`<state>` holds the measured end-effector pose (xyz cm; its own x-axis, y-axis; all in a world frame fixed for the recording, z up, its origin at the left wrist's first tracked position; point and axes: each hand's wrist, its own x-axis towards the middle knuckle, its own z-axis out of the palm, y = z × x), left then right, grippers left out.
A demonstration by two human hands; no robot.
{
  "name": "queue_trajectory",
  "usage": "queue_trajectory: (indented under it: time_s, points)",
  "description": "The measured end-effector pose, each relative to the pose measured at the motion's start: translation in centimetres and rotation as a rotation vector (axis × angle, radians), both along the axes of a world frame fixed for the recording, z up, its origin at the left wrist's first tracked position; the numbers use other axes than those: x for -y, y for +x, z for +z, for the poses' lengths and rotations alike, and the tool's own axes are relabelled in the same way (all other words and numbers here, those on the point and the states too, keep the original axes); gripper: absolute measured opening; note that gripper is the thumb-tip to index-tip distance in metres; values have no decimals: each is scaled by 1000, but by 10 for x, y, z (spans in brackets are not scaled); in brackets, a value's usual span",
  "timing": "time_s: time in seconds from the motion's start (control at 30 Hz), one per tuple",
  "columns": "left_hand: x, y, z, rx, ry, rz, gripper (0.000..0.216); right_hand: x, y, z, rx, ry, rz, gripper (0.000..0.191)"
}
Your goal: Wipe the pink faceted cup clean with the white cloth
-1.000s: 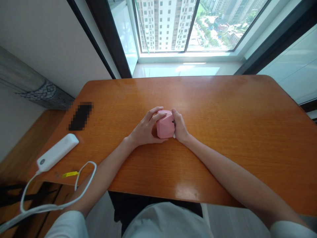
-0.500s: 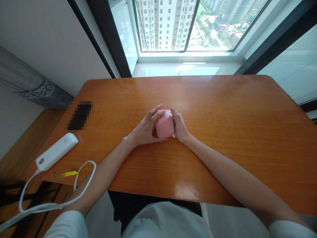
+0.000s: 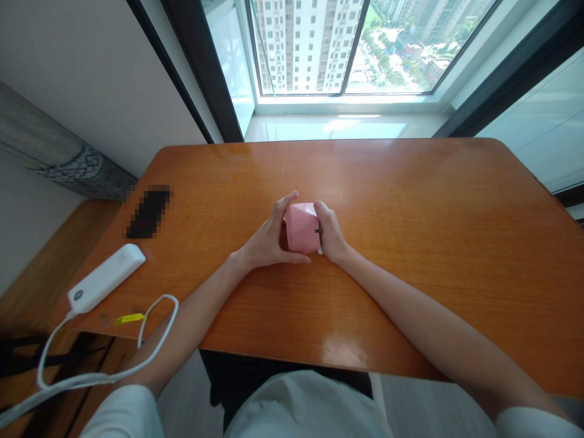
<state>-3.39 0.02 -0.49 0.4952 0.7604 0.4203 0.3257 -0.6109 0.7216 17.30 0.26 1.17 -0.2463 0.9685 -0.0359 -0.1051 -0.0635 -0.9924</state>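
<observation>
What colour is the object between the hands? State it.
Pink: the object shows best in the head view.

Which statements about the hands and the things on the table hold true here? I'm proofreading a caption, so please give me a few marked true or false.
1. The pink object is between the left hand and the right hand. True.
2. The right hand lies apart from the pink object. False: it grips the object's right side.
3. A white cable runs from the near end of the white device. True.
4. The white device is at the table's right end. False: it is at the left end.
5. A yellow tag is near the table's front edge. True.
</observation>
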Motion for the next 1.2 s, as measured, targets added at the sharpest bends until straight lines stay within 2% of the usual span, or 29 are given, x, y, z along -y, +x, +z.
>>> queue_trajectory:
  time_s: [0.03,0.1,0.2,0.27,0.37,0.47,0.53,0.63,0.7,0.8,0.87,0.93,1.03,1.13,1.2]
  points:
    - [-1,-1,-1,-22,76,-12,142,-2,0,-2,-23,-1,3,77]
    - [-2,0,-2,-63,197,-15,130,-5,-1,-6,-54,12,0,77]
    - [-1,3,4,-50,249,12,107,-6,0,-8,-33,46,-45,74]
    - [2,5,10,-11,205,25,107,-3,1,-6,1,81,-86,72]
    - [6,6,16,29,7,53,110,3,2,-1,68,129,-74,73]
    - [7,4,15,50,-177,40,106,7,1,3,103,102,-20,75]
    - [5,2,9,58,-191,12,112,8,1,5,80,68,-9,74]
    - [1,-1,0,41,-74,-22,141,6,0,5,43,27,-11,75]
    - [-3,-2,-4,9,57,-35,152,2,0,3,27,2,-12,76]
    - [-5,-2,-2,-41,200,-34,131,-2,0,-2,-2,-4,-25,77]
    - [-3,0,4,-37,229,-20,115,-4,0,-5,-11,19,-57,76]
    - [0,1,10,-6,201,6,111,-3,0,-7,-7,41,-81,75]
    - [5,4,17,17,38,60,113,0,0,-7,11,41,-69,73]
    - [7,4,13,7,-109,96,113,3,1,-3,37,23,-56,73]
    - [5,2,7,-10,-111,100,118,3,1,0,41,12,-63,75]
